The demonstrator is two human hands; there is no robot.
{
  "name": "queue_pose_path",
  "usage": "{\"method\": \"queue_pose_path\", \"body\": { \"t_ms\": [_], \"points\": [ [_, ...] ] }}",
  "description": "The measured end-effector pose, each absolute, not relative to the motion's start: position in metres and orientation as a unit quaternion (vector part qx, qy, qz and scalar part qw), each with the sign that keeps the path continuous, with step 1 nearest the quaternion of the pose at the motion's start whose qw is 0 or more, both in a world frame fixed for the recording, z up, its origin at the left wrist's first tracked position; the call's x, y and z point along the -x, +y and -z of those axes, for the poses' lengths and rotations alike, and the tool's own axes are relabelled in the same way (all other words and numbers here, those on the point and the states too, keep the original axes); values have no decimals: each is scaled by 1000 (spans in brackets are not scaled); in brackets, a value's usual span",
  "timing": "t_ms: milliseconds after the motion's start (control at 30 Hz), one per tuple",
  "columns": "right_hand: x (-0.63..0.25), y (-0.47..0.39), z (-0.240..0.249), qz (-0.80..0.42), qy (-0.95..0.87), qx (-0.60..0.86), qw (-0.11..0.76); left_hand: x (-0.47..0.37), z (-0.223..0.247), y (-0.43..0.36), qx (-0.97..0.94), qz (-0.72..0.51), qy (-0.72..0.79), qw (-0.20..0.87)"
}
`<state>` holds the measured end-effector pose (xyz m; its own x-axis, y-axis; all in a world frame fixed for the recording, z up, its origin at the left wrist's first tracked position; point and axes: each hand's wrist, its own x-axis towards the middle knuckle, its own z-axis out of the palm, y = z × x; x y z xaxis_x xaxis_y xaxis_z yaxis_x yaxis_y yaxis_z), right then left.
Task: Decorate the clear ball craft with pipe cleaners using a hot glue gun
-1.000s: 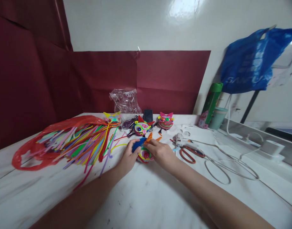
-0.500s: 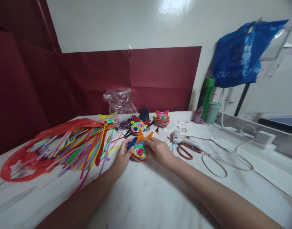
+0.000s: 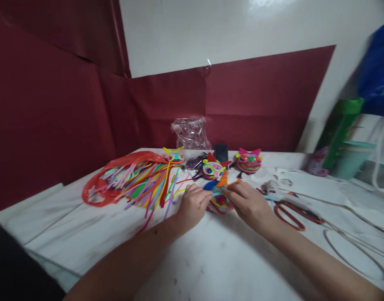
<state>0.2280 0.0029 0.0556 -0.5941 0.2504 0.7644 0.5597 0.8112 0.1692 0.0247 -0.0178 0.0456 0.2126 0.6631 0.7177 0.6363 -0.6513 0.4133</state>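
Note:
A colourful round craft head (image 3: 221,205) with an orange horn (image 3: 222,179) and a blue piece (image 3: 210,184) sits on the marble table between my hands. My left hand (image 3: 193,203) is closed at its left side, fingertips pinching near a light-blue strip. From the right, my right hand (image 3: 246,200) has its fingers closed on the top of the same head, by an orange piece. Just behind stands another head (image 3: 213,169) with red horns and yellow-rimmed eyes. My fingers hide part of the head they hold.
Left lies a red plastic bag (image 3: 94,198) with many coloured pipe cleaners (image 3: 141,186). Behind are a yellow-eared head (image 3: 174,156), a pink-eared head (image 3: 248,161) and a phone (image 3: 221,152). Orange-handled scissors (image 3: 293,215) and cables (image 3: 351,238) lie right, near a green cup (image 3: 353,159).
The view has turned left, so things appear further right. My left hand has moved from the head's side toward its top, and the light-blue strip now shows between my fingertips.

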Motion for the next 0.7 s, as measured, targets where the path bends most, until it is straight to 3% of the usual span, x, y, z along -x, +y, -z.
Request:
{"method": "queue_pose_path", "body": {
  "t_ms": [200,367,533,700],
  "points": [
    [-228,-5,-69,296,-769,249,509,3,-57,0,-617,-542,570,26],
    [-229,2,-68,250,-771,284,512,57,-58,34,-571,-443,691,22],
    [-243,30,-61,98,-694,379,604,81,-49,46,-561,-298,773,-5],
    [-252,54,-48,-173,-612,515,575,77,-45,46,-580,-198,790,-26]
  ]
}}
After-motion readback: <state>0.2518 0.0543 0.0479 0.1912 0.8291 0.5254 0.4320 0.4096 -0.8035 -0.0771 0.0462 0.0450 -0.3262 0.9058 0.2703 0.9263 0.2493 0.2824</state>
